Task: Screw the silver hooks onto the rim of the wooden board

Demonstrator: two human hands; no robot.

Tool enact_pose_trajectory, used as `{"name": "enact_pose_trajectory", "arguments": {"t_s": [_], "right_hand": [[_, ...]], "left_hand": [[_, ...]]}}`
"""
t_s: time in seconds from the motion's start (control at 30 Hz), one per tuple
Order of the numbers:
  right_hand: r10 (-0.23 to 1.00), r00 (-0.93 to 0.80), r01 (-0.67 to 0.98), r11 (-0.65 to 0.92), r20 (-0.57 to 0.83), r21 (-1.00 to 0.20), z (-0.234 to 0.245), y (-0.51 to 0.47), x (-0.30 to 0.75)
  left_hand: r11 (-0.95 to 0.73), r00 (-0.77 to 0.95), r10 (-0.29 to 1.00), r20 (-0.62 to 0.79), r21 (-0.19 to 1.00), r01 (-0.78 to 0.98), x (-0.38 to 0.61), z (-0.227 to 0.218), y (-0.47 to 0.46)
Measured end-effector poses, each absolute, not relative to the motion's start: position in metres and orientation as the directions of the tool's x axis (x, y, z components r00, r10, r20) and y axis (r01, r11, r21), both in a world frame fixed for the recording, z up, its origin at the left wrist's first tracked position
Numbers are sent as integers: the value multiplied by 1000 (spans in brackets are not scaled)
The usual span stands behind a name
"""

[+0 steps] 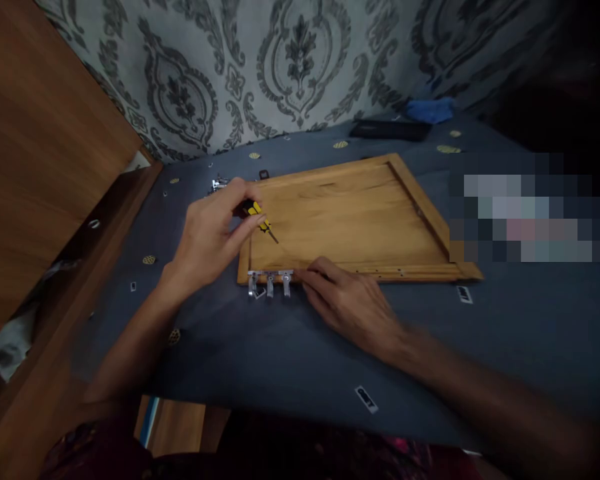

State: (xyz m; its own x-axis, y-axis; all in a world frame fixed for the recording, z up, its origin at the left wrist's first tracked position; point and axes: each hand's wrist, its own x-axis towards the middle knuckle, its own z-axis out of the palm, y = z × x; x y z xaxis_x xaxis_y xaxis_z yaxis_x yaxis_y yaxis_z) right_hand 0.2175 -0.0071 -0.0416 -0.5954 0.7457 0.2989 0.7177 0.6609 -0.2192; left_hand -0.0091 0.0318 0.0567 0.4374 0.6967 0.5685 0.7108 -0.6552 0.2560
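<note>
A wooden framed panel point(350, 220) lies flat on a dark blue bedsheet point(260, 360). My left hand point(210, 237) is closed on a small yellow-and-black screwdriver point(261, 221), its tip pointing down onto the panel near the left corner. Silver metal hinges point(270, 281) hang off the panel's near edge by that corner. My right hand point(347, 300) lies on the near edge, fingertips touching the rightmost hinge, fingers stretched out and flat.
More silver hardware point(219, 184) sits beyond the panel's left corner. A dark flat object point(390, 129) and a blue cloth point(430, 109) lie at the back by the patterned wall. A wooden cabinet side point(40, 153) stands to the left.
</note>
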Motion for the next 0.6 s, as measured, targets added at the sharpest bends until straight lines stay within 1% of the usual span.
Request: {"name": "enact_pose_trajectory", "arguments": {"t_s": [0.07, 0.17, 0.2, 0.43, 0.6], "right_hand": [[735, -585, 711, 669, 343, -219, -45, -6, 218], [709, -572, 690, 688, 412, -225, -50, -4, 220], [702, -570, 683, 694, 427, -228, -51, -3, 220], [653, -575, 638, 735, 492, -229, -51, -1, 221], [630, -576, 627, 750, 521, -213, -52, 0, 222]], "left_hand": [[-639, 388, 706, 592, 297, 709, -13, 45, 43], [-634, 346, 680, 646, 281, 720, -19, 27, 59], [-629, 354, 684, 638, 268, 730, -21, 22, 63], [-662, 511, 708, 488, 205, 721, -23, -11, 74], [-648, 533, 741, 409, 226, 727, -21, -29, 78]]}}
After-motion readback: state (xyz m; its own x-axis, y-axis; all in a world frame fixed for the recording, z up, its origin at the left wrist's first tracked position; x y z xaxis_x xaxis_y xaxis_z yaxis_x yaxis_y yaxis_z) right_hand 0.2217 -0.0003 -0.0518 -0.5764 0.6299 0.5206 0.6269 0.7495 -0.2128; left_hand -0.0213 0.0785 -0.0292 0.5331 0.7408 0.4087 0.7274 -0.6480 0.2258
